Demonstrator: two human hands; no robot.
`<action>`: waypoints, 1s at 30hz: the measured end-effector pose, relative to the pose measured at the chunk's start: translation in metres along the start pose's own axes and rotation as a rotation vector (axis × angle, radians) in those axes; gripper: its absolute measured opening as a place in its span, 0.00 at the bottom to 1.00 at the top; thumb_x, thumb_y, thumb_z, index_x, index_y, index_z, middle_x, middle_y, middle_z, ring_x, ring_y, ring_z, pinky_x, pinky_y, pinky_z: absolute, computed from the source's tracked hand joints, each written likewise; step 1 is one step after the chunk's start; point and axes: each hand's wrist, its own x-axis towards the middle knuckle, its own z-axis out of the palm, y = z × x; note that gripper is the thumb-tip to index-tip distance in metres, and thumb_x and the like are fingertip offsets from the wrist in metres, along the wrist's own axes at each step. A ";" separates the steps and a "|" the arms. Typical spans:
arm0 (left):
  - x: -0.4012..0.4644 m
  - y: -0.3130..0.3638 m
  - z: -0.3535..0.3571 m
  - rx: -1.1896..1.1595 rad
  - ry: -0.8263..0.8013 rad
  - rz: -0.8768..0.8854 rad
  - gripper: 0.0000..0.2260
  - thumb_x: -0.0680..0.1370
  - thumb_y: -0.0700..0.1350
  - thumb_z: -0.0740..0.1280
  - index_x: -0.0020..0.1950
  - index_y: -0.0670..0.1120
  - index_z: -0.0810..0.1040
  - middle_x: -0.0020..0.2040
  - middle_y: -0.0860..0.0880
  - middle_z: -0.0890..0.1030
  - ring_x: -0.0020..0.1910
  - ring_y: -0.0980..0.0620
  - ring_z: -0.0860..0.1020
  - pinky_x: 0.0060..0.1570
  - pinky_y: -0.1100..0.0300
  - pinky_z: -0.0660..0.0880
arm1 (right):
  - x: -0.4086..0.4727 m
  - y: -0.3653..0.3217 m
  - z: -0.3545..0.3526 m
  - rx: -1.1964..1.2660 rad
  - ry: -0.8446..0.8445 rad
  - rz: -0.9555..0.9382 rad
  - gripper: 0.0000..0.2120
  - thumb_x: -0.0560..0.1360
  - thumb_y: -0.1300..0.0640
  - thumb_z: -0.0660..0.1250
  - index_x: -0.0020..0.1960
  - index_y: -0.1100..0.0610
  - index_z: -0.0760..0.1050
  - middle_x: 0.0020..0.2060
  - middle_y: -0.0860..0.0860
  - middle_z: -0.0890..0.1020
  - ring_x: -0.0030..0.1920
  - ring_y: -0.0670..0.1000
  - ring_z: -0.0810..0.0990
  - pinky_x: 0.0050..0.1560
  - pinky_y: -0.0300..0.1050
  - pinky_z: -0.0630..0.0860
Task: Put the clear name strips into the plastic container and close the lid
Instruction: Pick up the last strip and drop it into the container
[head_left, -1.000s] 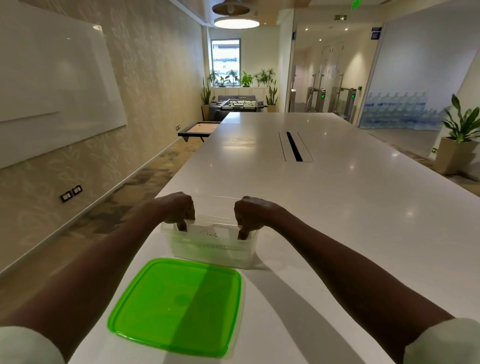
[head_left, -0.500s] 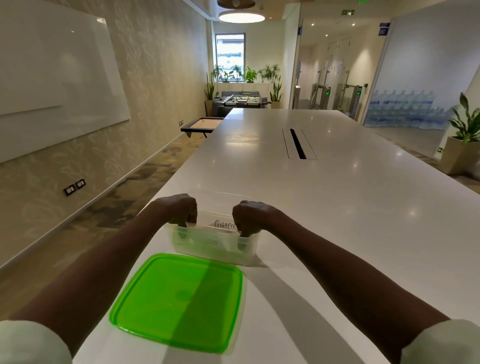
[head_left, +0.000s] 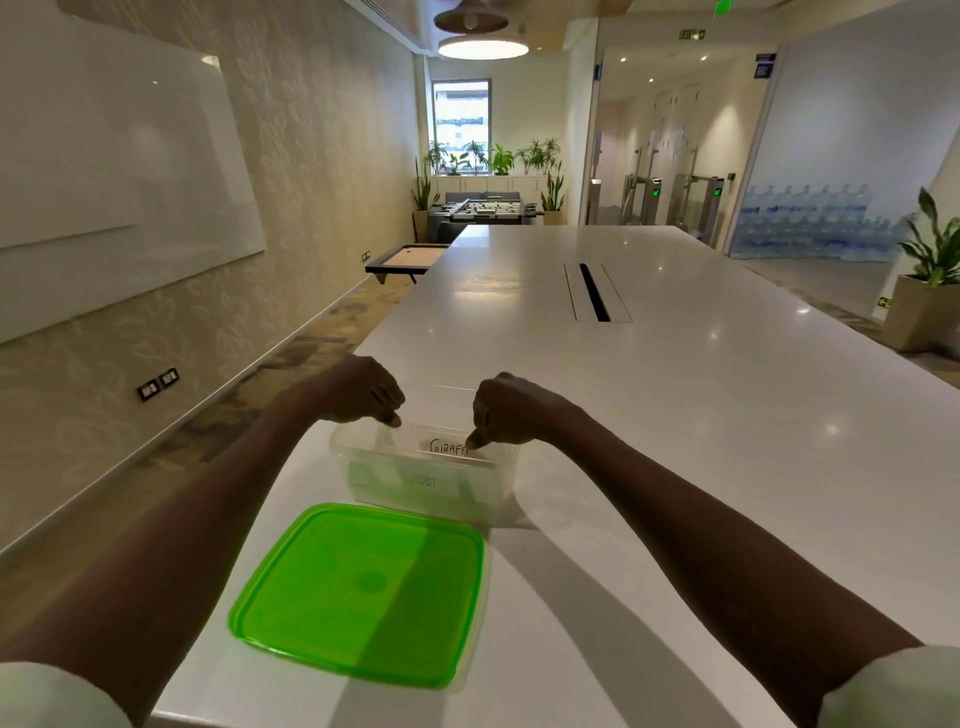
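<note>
From the head cam we've got the plastic container (head_left: 423, 475) sitting on the white surface (head_left: 675, 415), about centre frame. Our left hand (head_left: 358, 392) and right hand (head_left: 511, 410) are both over its open top, fingers curled and pinching the ends of a clear name strip (head_left: 449, 448) marked GIRAFFE, which sits partly inside. The green lid (head_left: 363, 592) lies flat just below the container, lower centre.

The setting is an office meeting area. A long white conference table (head_left: 675, 415) with a black cable slot (head_left: 594, 292) fills the centre; a glass whiteboard (head_left: 104, 182) occupies the upper left; metal access turnstiles (head_left: 675, 200) and stacked water bottles (head_left: 810, 223) stand at upper right.
</note>
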 end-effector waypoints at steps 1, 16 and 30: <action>-0.001 0.001 -0.002 -0.009 0.089 0.010 0.16 0.65 0.46 0.80 0.50 0.46 0.85 0.45 0.51 0.86 0.43 0.60 0.83 0.44 0.68 0.77 | -0.002 0.002 -0.002 0.029 0.066 0.014 0.17 0.69 0.46 0.75 0.50 0.58 0.82 0.48 0.55 0.82 0.43 0.53 0.81 0.47 0.52 0.82; -0.013 -0.053 0.016 -0.257 0.472 -0.339 0.08 0.78 0.37 0.62 0.41 0.36 0.77 0.41 0.35 0.78 0.44 0.40 0.78 0.47 0.48 0.74 | -0.030 0.024 0.040 0.396 0.507 0.455 0.15 0.79 0.53 0.60 0.45 0.66 0.74 0.49 0.66 0.79 0.50 0.65 0.79 0.45 0.46 0.70; -0.005 -0.067 0.042 -0.754 0.430 -0.449 0.08 0.74 0.40 0.71 0.49 0.36 0.83 0.40 0.43 0.83 0.36 0.48 0.79 0.41 0.57 0.78 | -0.027 0.020 0.065 0.965 0.423 0.551 0.18 0.76 0.53 0.62 0.30 0.60 0.71 0.23 0.55 0.78 0.23 0.51 0.77 0.34 0.44 0.78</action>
